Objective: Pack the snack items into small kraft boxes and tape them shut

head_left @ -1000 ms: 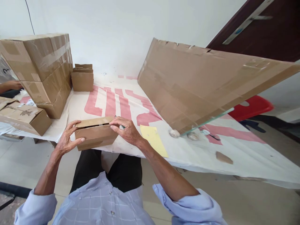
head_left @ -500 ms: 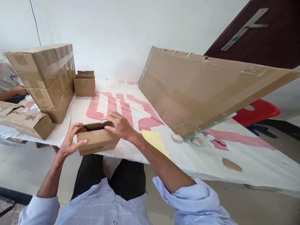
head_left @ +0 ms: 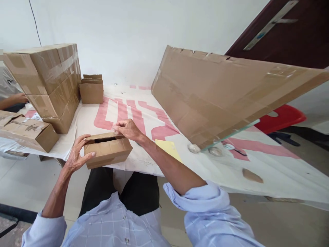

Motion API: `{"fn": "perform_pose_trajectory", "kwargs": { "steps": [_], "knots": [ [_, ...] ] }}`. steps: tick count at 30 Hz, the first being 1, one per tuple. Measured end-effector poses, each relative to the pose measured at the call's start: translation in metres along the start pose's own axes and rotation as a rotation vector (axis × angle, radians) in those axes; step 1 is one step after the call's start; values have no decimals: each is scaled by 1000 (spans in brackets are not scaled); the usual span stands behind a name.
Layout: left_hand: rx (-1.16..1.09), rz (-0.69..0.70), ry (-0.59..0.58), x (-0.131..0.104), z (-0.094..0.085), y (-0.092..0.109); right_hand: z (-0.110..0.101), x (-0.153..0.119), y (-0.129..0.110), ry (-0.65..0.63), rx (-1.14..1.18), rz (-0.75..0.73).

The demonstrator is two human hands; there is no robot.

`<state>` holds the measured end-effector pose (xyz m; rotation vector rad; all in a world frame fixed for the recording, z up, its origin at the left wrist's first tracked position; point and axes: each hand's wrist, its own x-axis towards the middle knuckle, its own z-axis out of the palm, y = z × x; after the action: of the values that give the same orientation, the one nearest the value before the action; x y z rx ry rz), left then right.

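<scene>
A small brown rectangular cardboard box [head_left: 110, 155] on the near edge of the white-clothed worktop [head_left: 203, 171] is clamped by its left end in the left hand [head_left: 78, 153]; at its far edge, the right hand's [head_left: 128, 130] grip is pinched together, its hold unclear.

Brown box [head_left: 108, 153] at eight o'clock, yellow sheet [head_left: 168, 147] at six, and look, white-checked pale-blue shirt [head_left: 113, 223] at seven!
</scene>
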<state>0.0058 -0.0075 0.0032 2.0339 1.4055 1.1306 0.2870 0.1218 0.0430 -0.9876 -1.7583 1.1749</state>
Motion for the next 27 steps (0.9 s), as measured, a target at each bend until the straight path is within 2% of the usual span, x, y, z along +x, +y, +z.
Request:
{"fn": "perform_pose_trajectory", "kwargs": {
  "steps": [3,6,10,14,17,19,22,27],
  "knots": [
    [22,-1,-11,1,-1,-2,-9,5,7,190,245,102],
    [17,-2,-14,5,-3,-3,-39,-7,15,352,313,31],
    [31,-1,20,13,-2,-2,-108,-55,40,553,98,-74],
    [78,-26,30,19,-3,1,-169,-125,86,732,-201,-17],
    [108,-45,39,21,-4,5,-191,-165,123,759,-371,69],
    [121,-61,46,23,-5,7,-198,-180,144,766,-474,122],
    [145,-88,56,25,-6,9,-210,-190,165,815,-574,180],
    [176,-108,66,27,-9,5,-245,-197,180,963,-719,260]
  ]
}}
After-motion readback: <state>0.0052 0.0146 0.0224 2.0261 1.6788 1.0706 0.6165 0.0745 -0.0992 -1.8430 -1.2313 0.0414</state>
